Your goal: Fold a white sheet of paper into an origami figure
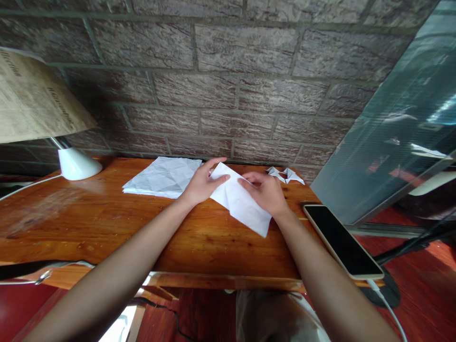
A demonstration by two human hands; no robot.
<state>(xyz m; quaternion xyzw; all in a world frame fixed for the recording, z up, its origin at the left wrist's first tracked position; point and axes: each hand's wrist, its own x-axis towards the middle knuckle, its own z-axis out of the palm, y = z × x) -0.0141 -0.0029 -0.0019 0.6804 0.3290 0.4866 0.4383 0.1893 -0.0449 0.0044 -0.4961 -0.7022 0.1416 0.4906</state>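
A folded sheet of white paper [245, 204] is held between my two hands above the wooden table. My left hand [204, 183] grips its upper left edge, with the thumb on the front face and the other fingers behind. On the upper right edge, my right hand [265, 190] pinches the paper, thumb in front and fingers partly hidden. The sheet hangs at a slant, its lower corner pointing down to the right, and creases run across it. Left of my left hand lies a stack of creased white paper [162, 175]. Behind my right hand sit small folded paper pieces [288, 175].
A lamp with a printed shade [39, 99] and white base stands at the left. The phone [344, 240] lies at the table's right edge with a white cable [386, 304] plugged in. A brick wall [245, 52] backs the wooden table [117, 228]; glass [388, 118] rises at right.
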